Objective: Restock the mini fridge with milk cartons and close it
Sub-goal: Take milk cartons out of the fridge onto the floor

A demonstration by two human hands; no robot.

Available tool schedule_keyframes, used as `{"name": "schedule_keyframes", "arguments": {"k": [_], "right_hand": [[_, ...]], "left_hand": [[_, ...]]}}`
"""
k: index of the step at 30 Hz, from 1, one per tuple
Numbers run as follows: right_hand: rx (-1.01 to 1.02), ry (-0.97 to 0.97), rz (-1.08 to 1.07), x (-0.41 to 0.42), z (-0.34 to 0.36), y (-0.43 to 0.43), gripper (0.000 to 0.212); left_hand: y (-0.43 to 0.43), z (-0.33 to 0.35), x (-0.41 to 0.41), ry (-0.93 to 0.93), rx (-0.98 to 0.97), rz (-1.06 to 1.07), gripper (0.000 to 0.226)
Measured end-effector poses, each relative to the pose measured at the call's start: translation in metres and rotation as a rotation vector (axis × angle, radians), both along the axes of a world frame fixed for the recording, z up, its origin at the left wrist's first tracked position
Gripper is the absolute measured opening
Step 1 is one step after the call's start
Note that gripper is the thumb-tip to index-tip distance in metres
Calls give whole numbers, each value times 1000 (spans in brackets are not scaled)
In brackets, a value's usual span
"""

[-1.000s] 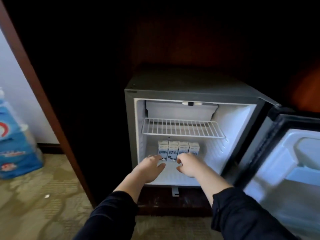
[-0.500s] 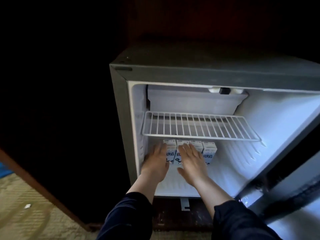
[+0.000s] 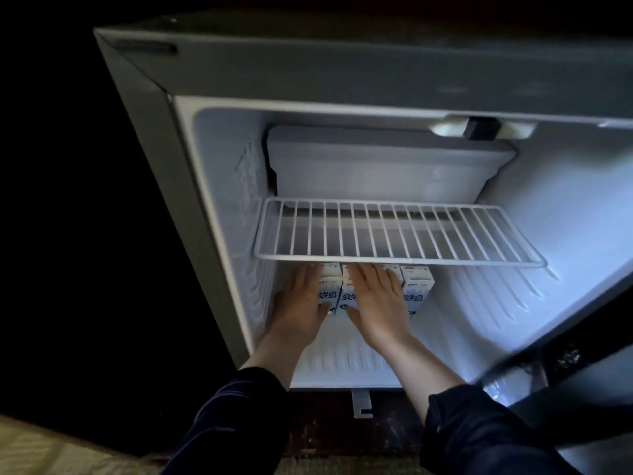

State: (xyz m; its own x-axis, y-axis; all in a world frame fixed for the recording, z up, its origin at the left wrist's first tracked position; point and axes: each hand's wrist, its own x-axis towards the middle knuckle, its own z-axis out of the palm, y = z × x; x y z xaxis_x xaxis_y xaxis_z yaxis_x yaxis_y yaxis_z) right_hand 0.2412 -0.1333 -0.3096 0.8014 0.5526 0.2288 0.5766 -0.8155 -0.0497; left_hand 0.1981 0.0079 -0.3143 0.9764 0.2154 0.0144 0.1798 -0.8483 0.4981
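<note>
The fridge (image 3: 308,70) stands open, and its white wire shelf (image 3: 394,234) spans the middle of the cavity. Just under the shelf's front edge, a row of milk cartons (image 3: 416,286) stands upright on the fridge floor, toward the left end of the shelf. They are pressed side by side, white with blue print. The hands cover part of the row, so the count cannot be told.

Both hands reach in below the shelf. The left hand (image 3: 299,310) lies flat with straight fingers against the carton at the left end of the row, its fingertips just under the shelf's front wire. The right hand (image 3: 376,306) is beside it, also spread flat with fingers straight, resting on the cartons in the middle of the row. Neither hand curls round a carton; both are released and only touch. One carton shows clear to the right of the right hand.

Above the shelf sits a white freezer box (image 3: 387,166). Below and right of the shelf, the edge of the open door (image 3: 582,399) shows. Dark sleeves (image 3: 479,437) cover both forearms. A strip of pale carpet (image 3: 41,450) lies far below and left of the shelf.
</note>
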Motion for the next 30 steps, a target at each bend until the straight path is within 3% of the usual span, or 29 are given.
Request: {"name": "schedule_keyframes", "arguments": {"k": [4, 7, 13, 21, 30], "right_hand": [[42, -70, 20, -1, 4, 0, 56], [41, -121, 47, -3, 7, -5, 50], [-26, -125, 103, -4, 15, -11, 41], [-212, 140, 137, -18, 37, -16, 50], [-309, 386, 69, -56, 91, -29, 46]], "left_hand": [[-6, 2, 9, -89, -95, 0, 60], [-8, 5, 11, -42, -83, -15, 42], [-4, 15, 5, 59, -30, -55, 40], [-6, 45, -24, 217, 110, -119, 38], [-19, 96, -69, 302, 97, -173, 37]]}}
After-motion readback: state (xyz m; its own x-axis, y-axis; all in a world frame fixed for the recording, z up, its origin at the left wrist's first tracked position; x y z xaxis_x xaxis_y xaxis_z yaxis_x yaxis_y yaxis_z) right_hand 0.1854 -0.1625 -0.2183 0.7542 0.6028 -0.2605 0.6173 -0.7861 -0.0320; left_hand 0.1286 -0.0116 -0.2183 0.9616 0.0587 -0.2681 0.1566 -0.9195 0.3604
